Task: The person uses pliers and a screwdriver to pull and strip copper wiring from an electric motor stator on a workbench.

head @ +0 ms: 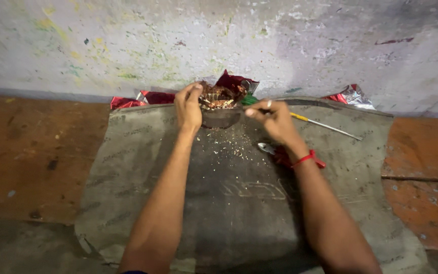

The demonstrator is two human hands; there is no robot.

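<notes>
My left hand [188,107] grips the left side of a round part with copper windings [221,97], standing on a grey mat [128,167] near the wall. My right hand [273,119] is closed on a screwdriver with a yellow handle and a long metal shaft [325,125] that points out to the right. The tool's other end reaches toward the windings. A red thread circles my right wrist [306,159]. Pliers with red handles [275,150] lie on the mat under my right forearm, partly hidden.
Small crumbs of debris [229,147] are scattered on the mat below the part. Crumpled red and silver foil wrappers [143,98] lie along the stained wall [280,45], with another [350,95] at the right. Reddish-brown floor [31,152] surrounds the mat.
</notes>
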